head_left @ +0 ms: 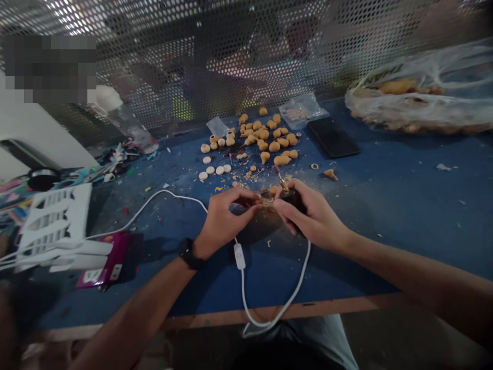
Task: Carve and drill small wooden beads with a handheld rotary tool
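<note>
My right hand (308, 213) is wrapped around a small dark rotary tool (289, 197). Its brass-coloured collet and thin bit (280, 177) point up and away from me, and a white cord leaves it at the bottom. Close beside it, my left hand (230, 216), with a black watch on the wrist, pinches a small tan piece (268, 202) between thumb and fingertips. The right fingertips meet that piece too; its shape is mostly hidden. Beyond both hands lie several small tan gourd-shaped pieces (262, 134), some with dark holes, and several white round discs (220, 170).
A black phone (333, 137) and a clear bag of pieces (302, 110) lie at the back; a large plastic bag (419, 97) sits right. The white cord with inline switch (239, 256) loops over the table's front edge. White plastic parts (54, 218) and a magenta box (111, 259) are left.
</note>
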Demonstrator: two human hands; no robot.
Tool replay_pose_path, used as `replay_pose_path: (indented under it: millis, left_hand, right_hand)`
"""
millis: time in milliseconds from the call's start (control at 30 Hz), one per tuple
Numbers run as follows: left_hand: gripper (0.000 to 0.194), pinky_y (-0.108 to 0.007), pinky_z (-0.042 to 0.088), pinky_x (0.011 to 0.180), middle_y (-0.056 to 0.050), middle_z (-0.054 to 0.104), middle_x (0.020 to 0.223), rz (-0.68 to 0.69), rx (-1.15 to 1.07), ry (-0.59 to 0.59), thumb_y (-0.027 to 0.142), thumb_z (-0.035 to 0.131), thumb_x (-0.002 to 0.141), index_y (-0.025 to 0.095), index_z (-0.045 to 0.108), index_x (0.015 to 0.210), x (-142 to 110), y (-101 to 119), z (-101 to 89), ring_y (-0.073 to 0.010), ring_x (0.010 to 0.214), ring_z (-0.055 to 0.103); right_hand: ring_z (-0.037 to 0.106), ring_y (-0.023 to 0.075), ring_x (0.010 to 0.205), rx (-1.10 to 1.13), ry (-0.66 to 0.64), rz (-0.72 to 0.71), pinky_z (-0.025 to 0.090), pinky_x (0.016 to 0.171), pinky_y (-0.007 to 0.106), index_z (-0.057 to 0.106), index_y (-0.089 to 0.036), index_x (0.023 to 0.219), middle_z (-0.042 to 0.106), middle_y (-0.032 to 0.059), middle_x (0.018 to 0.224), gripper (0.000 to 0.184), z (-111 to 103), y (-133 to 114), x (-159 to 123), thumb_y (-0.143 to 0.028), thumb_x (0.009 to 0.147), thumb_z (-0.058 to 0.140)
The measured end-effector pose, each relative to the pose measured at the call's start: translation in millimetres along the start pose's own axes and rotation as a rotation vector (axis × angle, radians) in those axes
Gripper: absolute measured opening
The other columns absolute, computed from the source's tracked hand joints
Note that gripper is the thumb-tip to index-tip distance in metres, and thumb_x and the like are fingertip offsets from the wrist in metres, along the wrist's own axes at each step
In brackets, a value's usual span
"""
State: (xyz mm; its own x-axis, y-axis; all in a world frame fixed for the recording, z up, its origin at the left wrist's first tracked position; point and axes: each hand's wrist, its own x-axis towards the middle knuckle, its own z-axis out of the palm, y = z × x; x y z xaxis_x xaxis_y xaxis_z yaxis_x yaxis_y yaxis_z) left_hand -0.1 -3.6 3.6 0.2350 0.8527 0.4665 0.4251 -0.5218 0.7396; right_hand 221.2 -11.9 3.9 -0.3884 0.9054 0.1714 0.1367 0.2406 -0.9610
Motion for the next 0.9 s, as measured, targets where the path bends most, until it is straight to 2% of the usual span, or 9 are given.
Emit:
replay_pose_path:
  millis: [133, 233, 367, 467, 567, 700, 900]
  left_hand:
    - [0.007, -0.026, 0.065, 0.08, -0.004, 0.083, 0.092, 0.153, 0.023, 0.032, 0.016, 0.08, 0.089, 0.02, 0.075, 0.092, -6, 9, 1.9, -0.0159, 0.086, 0.08]
    - [0.011, -0.027, 0.065, 0.083, -0.004, 0.083, 0.094, 0.256, 0.07, 0.038, 0.017, 0.081, 0.09, 0.02, 0.073, 0.096, -10, 12, 3.4, -0.0155, 0.089, 0.08]
    - [0.025, -0.024, 0.064, 0.076, -0.002, 0.082, 0.095, 0.263, 0.095, 0.075, 0.02, 0.085, 0.087, 0.021, 0.071, 0.109, -13, 14, 5.3, -0.0129, 0.081, 0.077]
    - [0.03, -0.025, 0.064, 0.077, -0.003, 0.082, 0.098, 0.27, 0.063, 0.088, 0.02, 0.086, 0.087, 0.022, 0.07, 0.112, -13, 14, 6.5, -0.0129, 0.083, 0.077]
    - [0.032, -0.026, 0.065, 0.075, -0.003, 0.082, 0.099, 0.265, 0.043, 0.106, 0.023, 0.087, 0.087, 0.022, 0.069, 0.114, -12, 14, 7.3, -0.0141, 0.084, 0.078]
    - [0.032, -0.027, 0.065, 0.075, -0.004, 0.082, 0.099, 0.273, 0.053, 0.089, 0.021, 0.083, 0.089, 0.023, 0.068, 0.116, -12, 15, 7.0, -0.015, 0.086, 0.078]
    - [0.039, -0.029, 0.065, 0.08, -0.003, 0.082, 0.103, 0.305, 0.062, 0.04, 0.011, 0.078, 0.088, 0.024, 0.066, 0.122, -15, 15, 4.7, -0.0153, 0.089, 0.077]
  right_hand:
    - [0.057, 0.012, 0.061, -0.189, 0.082, -0.09, 0.043, 0.06, 0.029, 0.057, -0.023, 0.091, 0.059, -0.0044, 0.072, 0.023, -2, 1, 3, -0.04, 0.098, 0.07]
    - [0.056, 0.0113, 0.058, -0.176, 0.076, -0.09, 0.042, 0.058, 0.028, 0.054, -0.023, 0.086, 0.059, -0.005, 0.07, 0.025, -1, 0, 3, -0.039, 0.096, 0.072]
    - [0.056, 0.01, 0.044, 0.005, -0.029, 0.007, 0.044, 0.05, 0.028, 0.05, -0.025, 0.089, 0.057, -0.0084, 0.066, 0.026, -1, -3, 2, -0.04, 0.099, 0.069]
    - [0.064, 0.0125, 0.048, 0.047, -0.054, 0.007, 0.05, 0.056, 0.029, 0.048, -0.025, 0.09, 0.058, -0.0092, 0.064, 0.025, -2, -4, 2, -0.035, 0.099, 0.07]
    - [0.068, 0.014, 0.051, 0.053, -0.063, 0.0, 0.051, 0.059, 0.029, 0.048, -0.025, 0.092, 0.062, -0.0086, 0.062, 0.022, -3, -4, 2, -0.031, 0.1, 0.068]
    - [0.068, 0.0144, 0.053, 0.068, -0.084, 0.01, 0.051, 0.058, 0.028, 0.048, -0.025, 0.093, 0.061, -0.0084, 0.062, 0.026, -2, -4, 1, -0.036, 0.099, 0.071]
    - [0.068, 0.0144, 0.054, 0.12, -0.063, 0.023, 0.055, 0.056, 0.03, 0.05, -0.025, 0.093, 0.064, -0.0051, 0.077, 0.034, 0, -1, -1, -0.041, 0.092, 0.08]
